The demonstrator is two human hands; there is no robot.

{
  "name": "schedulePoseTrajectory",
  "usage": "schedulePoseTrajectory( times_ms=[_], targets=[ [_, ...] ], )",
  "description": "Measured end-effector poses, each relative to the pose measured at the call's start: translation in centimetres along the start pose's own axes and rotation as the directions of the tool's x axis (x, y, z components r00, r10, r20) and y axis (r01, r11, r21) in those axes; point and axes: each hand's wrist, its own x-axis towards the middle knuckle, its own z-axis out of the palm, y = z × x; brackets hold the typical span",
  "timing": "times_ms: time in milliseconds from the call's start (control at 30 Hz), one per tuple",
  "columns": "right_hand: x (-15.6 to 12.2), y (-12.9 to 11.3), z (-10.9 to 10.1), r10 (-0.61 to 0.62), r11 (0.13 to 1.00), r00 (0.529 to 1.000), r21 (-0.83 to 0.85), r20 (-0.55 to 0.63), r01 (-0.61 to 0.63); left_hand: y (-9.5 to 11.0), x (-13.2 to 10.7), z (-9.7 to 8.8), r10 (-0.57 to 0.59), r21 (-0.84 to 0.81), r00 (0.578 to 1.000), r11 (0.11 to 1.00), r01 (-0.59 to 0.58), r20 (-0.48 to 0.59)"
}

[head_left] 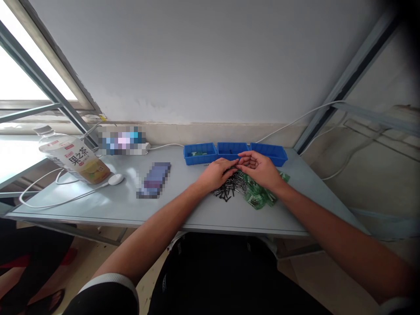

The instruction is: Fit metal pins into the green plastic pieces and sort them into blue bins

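Over a heap of dark screws (226, 191) on the grey table, my left hand (216, 173) and my right hand (259, 169) meet at the fingertips. Both are closed in a pinch, and whatever lies between the fingers is too small or hidden to make out. Small green packets (257, 194) lie under and beside my right hand, against the screws. Just behind the hands stand three blue bins in a row. The left bin (200, 159) has some green pieces in it, the middle bin (232, 146) a small dark item, and the right bin (274, 153) is partly covered by my right hand.
A large tea bottle (74, 155) leans at the left, near a round white charger (116, 179) with its cable. A blurred-out flat object (154, 180) lies left of my forearm. A white power strip (141, 149) sits by the wall. Another person's foot (49, 302) shows below left.
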Motion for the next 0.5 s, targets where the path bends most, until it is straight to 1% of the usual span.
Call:
schedulePoseTrajectory(
  times_ms=[100,200,333,433,500],
  targets=[
    [-0.1,-0.5,0.1,0.029,0.999,0.999,0.031,0.014,-0.029,0.0,0.0,0.0,0.0,-0.001,1.0,1.0,0.0,-0.014],
    [-0.3,-1.2,0.0,0.048,0.999,0.999,0.001,0.006,-0.048,0.2,0.2,-0.4,-0.013,-0.006,0.999,1.0,0.013,-0.036],
    [-0.3,-1.3,-0.3,0.05,0.997,0.999,-0.064,0.014,-0.05,0.9,0.4,-1.1,-0.116,-0.045,0.99,0.993,0.113,-0.086],
    [-0.3,-1.1,-0.4,0.031,0.989,0.999,-0.147,0.016,-0.029,1.1,0.6,-1.2,-0.196,-0.136,0.969,0.975,0.176,-0.15],
    [-0.3,-1.0,-0.4,0.027,0.976,0.999,-0.217,0.021,-0.022,1.1,0.7,-1.2,-0.222,-0.208,0.959,0.961,0.184,-0.177]
  ],
)
